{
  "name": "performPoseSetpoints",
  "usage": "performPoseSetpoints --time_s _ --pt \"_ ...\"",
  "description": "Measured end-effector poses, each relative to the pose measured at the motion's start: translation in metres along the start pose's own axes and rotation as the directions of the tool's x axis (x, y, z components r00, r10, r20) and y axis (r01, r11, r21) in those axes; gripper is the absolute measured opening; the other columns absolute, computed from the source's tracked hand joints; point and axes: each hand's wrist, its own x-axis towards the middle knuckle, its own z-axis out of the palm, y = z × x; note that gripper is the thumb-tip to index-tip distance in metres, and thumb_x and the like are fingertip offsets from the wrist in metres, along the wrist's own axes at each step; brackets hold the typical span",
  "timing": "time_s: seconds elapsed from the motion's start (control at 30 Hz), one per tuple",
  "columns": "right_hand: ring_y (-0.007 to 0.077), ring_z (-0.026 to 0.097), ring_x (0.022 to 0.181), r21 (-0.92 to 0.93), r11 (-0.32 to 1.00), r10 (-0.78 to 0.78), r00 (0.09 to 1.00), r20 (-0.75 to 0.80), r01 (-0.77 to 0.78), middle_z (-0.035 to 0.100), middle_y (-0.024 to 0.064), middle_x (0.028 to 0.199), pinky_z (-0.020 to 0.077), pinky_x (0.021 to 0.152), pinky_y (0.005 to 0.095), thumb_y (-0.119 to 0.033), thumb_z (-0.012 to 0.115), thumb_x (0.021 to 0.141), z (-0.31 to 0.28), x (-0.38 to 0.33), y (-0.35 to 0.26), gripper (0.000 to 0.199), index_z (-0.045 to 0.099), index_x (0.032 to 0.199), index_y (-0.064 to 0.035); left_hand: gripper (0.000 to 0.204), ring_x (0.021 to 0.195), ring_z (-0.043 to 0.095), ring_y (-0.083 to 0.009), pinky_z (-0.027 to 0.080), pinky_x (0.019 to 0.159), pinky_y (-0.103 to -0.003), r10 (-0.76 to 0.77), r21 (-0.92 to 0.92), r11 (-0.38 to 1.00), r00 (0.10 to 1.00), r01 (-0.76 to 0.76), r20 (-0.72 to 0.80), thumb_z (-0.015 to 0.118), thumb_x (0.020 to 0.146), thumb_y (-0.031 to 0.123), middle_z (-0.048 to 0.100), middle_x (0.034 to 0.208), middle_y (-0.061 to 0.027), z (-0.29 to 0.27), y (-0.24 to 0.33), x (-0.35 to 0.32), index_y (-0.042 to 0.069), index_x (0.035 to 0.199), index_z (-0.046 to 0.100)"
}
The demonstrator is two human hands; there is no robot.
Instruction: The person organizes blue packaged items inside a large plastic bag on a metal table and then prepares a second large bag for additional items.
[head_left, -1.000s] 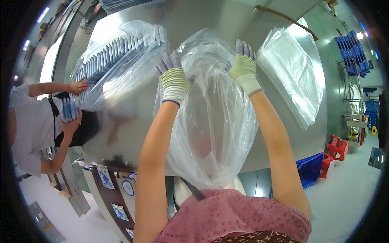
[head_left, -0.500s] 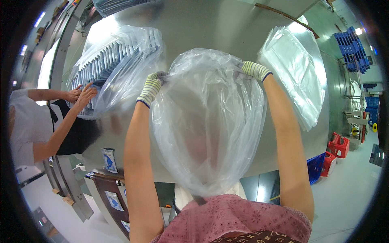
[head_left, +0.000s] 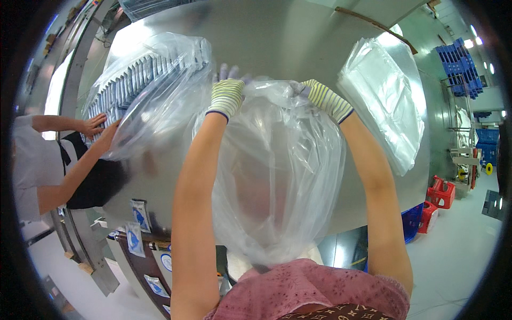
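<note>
A large clear plastic bag (head_left: 277, 176) is spread in front of me, its near end against my pink top. Both my hands wear striped gloves with greyish fingers. My left hand (head_left: 228, 93) is at the bag's far left edge, its fingers stretched out and apart. At the far right edge, my right hand (head_left: 322, 98) is closed on the bag, with the plastic bunched at its fingertips. To the left lies another clear bag (head_left: 160, 112), filled with rows of small packets (head_left: 133, 80). A co-worker's hands (head_left: 101, 128) rest on that bag's near left side.
A stack of flat clear bags (head_left: 381, 96) lies on the right of the metal table (head_left: 256, 37). Small white and blue packets (head_left: 135, 239) ride a brown conveyor (head_left: 136, 261) at lower left. Red stools (head_left: 440, 192) and a blue crate (head_left: 412, 221) stand at right.
My left hand has moved right and its fingers have spread from the bag edge. My right hand has shifted slightly left with the bag. Packets on the conveyor have moved along.
</note>
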Motion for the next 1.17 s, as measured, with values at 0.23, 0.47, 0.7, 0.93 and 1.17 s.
performPoseSetpoints --time_s 0.23,0.47,0.7,0.93,1.17 --pt "0.0280 0.065 0.092 0.141 0.960 0.278 0.883 -0.379 -0.242 0.068 0.0174 0.099 0.0515 0.085 0.0379 -0.055 0.063 0.085 -0.043 0.033 0.076 0.063 0.063 0.116 -0.0005 0.040 0.089 0.064 -0.0252 0.052 0.080 -0.034 0.103 -0.733 0.678 0.980 0.055 0.169 0.069 0.084 0.015 0.067 0.107 -0.0158 0.014 -0.034 0.017 -0.001 0.119 0.058" --pt "0.0340 0.065 0.086 -0.783 0.609 -0.785 0.243 -0.570 0.129 0.068 0.0180 0.087 0.0478 0.086 0.0477 -0.039 0.062 0.083 0.002 0.020 0.038 0.039 0.069 0.100 -0.0040 0.057 0.120 0.049 -0.0319 0.035 0.105 -0.047 0.274 0.274 0.948 0.856 -0.164 -0.438 0.064 0.079 0.023 0.057 0.124 -0.0122 0.016 0.019 -0.031 0.013 0.134 0.050" --pt "0.0321 0.057 0.108 -0.793 0.405 -0.478 0.845 0.241 0.456 0.060 0.0156 0.113 0.0449 0.092 0.0506 -0.032 0.062 0.078 0.158 -0.039 0.054 0.044 0.061 0.112 -0.0034 0.052 0.134 0.033 -0.0416 0.026 0.111 -0.054 0.230 -0.076 0.972 0.964 -0.222 0.133 0.051 0.091 0.030 0.035 0.148 -0.0151 0.110 0.051 -0.088 0.017 0.140 0.044" --pt "0.0415 0.009 0.143 -0.793 0.456 -0.116 0.911 0.397 0.404 0.016 0.0161 0.156 0.0167 0.106 0.0704 -0.051 0.074 0.067 0.265 -0.126 0.133 0.098 0.031 0.148 -0.0159 0.054 0.135 0.032 -0.0406 0.025 0.111 -0.058 0.133 -0.048 0.991 0.978 -0.127 0.159 0.051 0.089 0.020 0.036 0.146 -0.0138 0.099 0.033 -0.043 0.024 0.141 0.041" --pt "0.0417 0.007 0.144 -0.771 0.465 -0.086 0.889 0.449 0.434 0.012 0.0152 0.157 0.0154 0.107 0.0695 -0.050 0.077 0.065 0.281 -0.146 0.128 0.106 0.023 0.151 -0.0182 0.058 0.135 0.034 -0.0424 0.034 0.109 -0.049 0.265 -0.071 0.964 0.895 -0.257 0.358 0.057 0.084 0.014 0.030 0.152 -0.0109 0.101 0.050 -0.006 0.021 0.139 0.043"
